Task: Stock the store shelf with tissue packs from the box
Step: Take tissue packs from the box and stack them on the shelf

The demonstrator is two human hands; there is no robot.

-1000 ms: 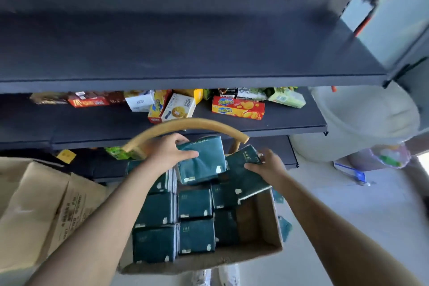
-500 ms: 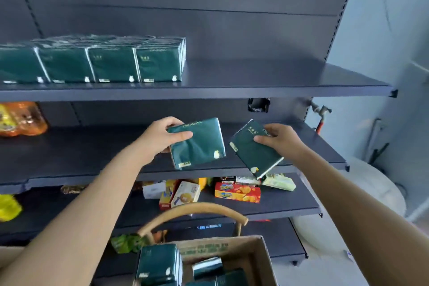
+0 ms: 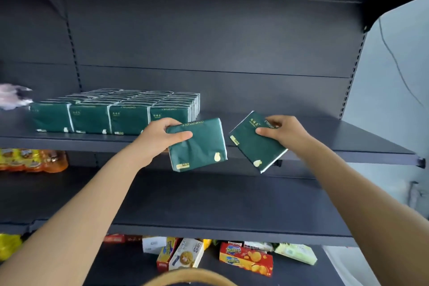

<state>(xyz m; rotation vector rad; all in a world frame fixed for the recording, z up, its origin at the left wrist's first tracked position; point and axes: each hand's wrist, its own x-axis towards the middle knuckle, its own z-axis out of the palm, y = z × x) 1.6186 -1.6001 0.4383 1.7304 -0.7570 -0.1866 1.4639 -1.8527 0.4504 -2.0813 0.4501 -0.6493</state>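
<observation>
While each hand holds one pack in front of the shelf edge, the step in hand is judged to be the carry to placement, with neither pack yet set down. The left hand (image 3: 160, 137) pinches the upper left corner of a dark green, soft plastic-wrapped tissue pack (image 3: 199, 146), thumb across its front face and fingers behind; the pack hangs below and to the right of that grip, roughly square to the view. The right hand (image 3: 282, 132) pinches the upper right corner of a second dark green tissue pack (image 3: 255, 144) in like manner; this one hangs down and to the left of the grip, tilted. The two packs are near each other but apart. Just beyond and to the left of the left hand stands the block of stocked green packs (image 3: 116, 111), in tidy rows on the dark grey metal shelf (image 3: 325, 144); beyond and to the right of the right hand that shelf is bare. The supply box is not in view; only a tan curved handle (image 3: 185, 277) shows well below both hands. The next move calls for lifting both packs over the front lip, squaring the tilted one, and seating them against the right end of the block without crushing the soft wrap.
</observation>
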